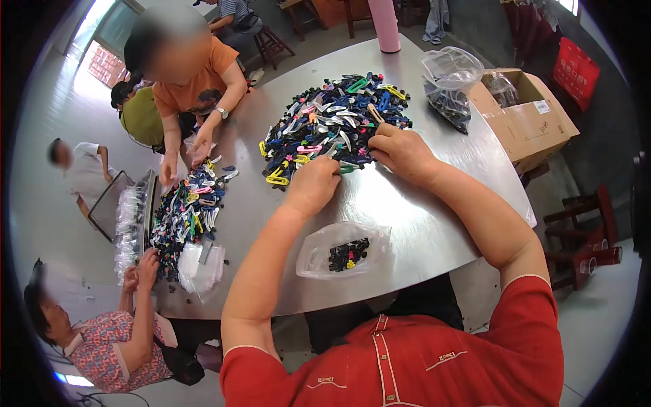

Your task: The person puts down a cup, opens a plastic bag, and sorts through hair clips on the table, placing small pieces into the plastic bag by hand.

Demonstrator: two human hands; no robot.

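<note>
A large heap of mixed hair clips [319,125] in navy, white, yellow, pink and green lies on the steel table [434,234]. At its front edge my left hand [313,184] is closed, fingertips pinched at a green hair clip [347,168]. My right hand [405,154] is closed too, at the heap's right front edge; its fingers hide whatever is between them. A beige clip [375,113] lies just beyond those fingers. Nearer to me sits an opened clear plastic bag [312,254] with small black clips [347,256] and a few pink and yellow ones inside.
A second clip heap [186,210] lies at the left, where two people's hands work. Beside it are clear plastic bags [201,268]. A bag of black items [451,95] and a pink bottle [384,27] stand on the table's far side. A cardboard box [532,129] is at right.
</note>
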